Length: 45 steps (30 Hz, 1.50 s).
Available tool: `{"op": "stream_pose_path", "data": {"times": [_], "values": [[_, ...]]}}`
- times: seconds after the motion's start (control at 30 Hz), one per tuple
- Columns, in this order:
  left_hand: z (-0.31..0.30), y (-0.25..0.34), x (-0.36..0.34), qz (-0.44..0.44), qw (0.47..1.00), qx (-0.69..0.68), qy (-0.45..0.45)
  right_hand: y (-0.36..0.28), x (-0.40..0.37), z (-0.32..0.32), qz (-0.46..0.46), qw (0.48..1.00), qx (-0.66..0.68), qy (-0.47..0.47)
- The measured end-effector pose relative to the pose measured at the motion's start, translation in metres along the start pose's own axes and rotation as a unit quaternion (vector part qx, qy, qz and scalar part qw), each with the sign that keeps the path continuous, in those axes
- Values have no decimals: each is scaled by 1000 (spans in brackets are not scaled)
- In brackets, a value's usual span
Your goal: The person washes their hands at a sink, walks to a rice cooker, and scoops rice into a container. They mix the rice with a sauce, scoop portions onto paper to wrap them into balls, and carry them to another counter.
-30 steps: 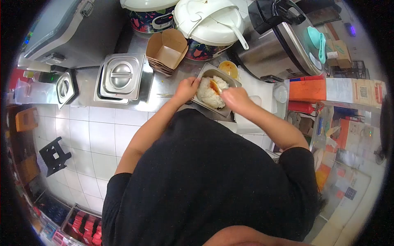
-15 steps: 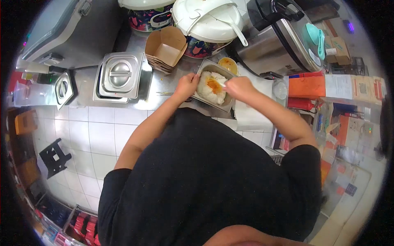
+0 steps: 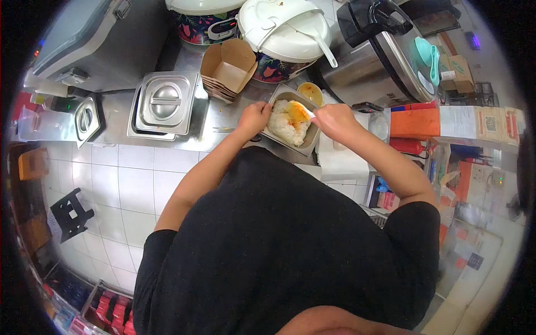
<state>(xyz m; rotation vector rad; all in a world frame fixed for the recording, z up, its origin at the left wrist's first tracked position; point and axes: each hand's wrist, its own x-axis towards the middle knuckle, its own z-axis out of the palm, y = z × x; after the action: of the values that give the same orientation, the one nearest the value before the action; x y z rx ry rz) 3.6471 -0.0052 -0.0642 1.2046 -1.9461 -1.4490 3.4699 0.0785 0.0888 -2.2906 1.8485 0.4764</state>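
A steel food pan stands at the counter's front edge with white rice in it. Orange-yellow sauce stains part of the rice. My left hand is closed on the pan's left rim. In my right hand is a white spoon, its handle mostly hidden by the fingers. The spoon's head lies over the rice at the pan's right side, coated in orange sauce. Just behind the pan sits a small yellow bowl with stained sides.
Stacked brown paper trays stand behind my left hand. Further left is a lidded steel container. A white-lidded flowered pot and a large steel dispenser stand at the back. White paper lies right of the pan.
My right hand and the spoon have shifted slightly right within the pan, and the spoon's sauce-coated head shows more plainly. The left hand keeps its hold on the rim.
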Motion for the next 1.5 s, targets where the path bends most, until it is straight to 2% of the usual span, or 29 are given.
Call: {"op": "stream_pose_path", "data": {"times": [0.17, 0.23, 0.3, 0.37, 0.43, 0.5, 0.53, 0.57, 0.63, 0.7, 0.77, 0.83, 0.9, 0.93, 1.0, 1.03, 1.1, 1.13, 1.17, 1.2, 1.27, 1.3, 1.33, 1.37, 1.4, 1.43, 1.5], "values": [[0, 1, -1, -4, 1000, 9, 9, -33, -5, 17, -15, 999, 48, -6], [-2, 3, -2, -5, 1000, 4, -5, -27, 6, 42, -38, 999, 36, 3], [-3, 2, 1, -6, 1000, 2, -17, -9, 12, 31, -40, 999, 26, 8], [-1, -1, 3, 35, 999, 9, -2, 8, 12, 22, -9, 999, -13, 32], [0, -3, 5, 31, 999, 8, -5, 10, 13, 25, 1, 999, -43, 28], [1, -5, 6, 28, 1000, 5, -4, 1, 18, 52, -55, 995, -33, 75], [3, -7, 4, 31, 999, 10, 21, -9, 21, 63, -59, 997, -53, 11], [5, -9, 3, 34, 998, 15, 46, -16, 16, 62, -61, 997, -53, 10], [2, -3, 0, 21, 998, 4, 52, -25, 7, 58, -74, 995, 64, -3], [3, -2, -2, 9, 999, -4, 52, -16, -3, 42, -94, 995, 40, -14], [5, -5, -3, 26, 998, -4, 59, -5, -10, 13, -156, 988, 12, -15], [4, -5, -2, 27, 998, -10, 58, -5, -14, -5, -136, 990, -14, -30], [5, -4, -2, 28, 998, -19, 53, -7, -16, 16, -73, 994, -75, -24], [7, -4, -3, 23, 998, -23, 60, -8, -16, 35, -73, 994, -75, -27], [11, -7, -5, 16, 997, -29, 68, -12, -11, 64, -6, 998, -3, -66], [16, -12, -7, 4, 996, -50, 79, -9, -12, 65, -9, 998, -4, -69], [18, -15, -10, -13, 994, -68, 87, -10, -15, 53, 95, 976, 165, -104], [19, -16, -12, -15, 993, -86, 84, 6, -17, 78, 101, 958, 244, -110], [19, -14, -11, -15, 991, -103, 84, 4, -19, 84, 102, 958, 245, -112], [19, -12, -12, -16, 991, -103, 84, 2, -21, 90, 159, 912, 354, -131], [20, -9, -16, 7, 989, -103, 102, -10, -21, 96, 266, 782, 544, -147], [20, -10, -15, 4, 989, -104, 104, -15, -17, 99, 264, 783, 543, -150], [20, -11, -15, -29, 989, -127, 75, -19, -14, 103, 309, 639, 686, -160], [19, -11, -15, -63, 986, -149, 45, -26, -10, 102, 342, 467, 799, -164], [18, -10, -15, -64, 986, -148, 46, -36, -7, 94, 378, 423, 811, -143], [17, -9, -16, -56, 987, -143, 47, -35, -10, 92, 377, 422, 812, -144], [14, -5, -18, -47, 988, -138, 46, -30, -20, 91, 365, 227, 894, -124]]}}
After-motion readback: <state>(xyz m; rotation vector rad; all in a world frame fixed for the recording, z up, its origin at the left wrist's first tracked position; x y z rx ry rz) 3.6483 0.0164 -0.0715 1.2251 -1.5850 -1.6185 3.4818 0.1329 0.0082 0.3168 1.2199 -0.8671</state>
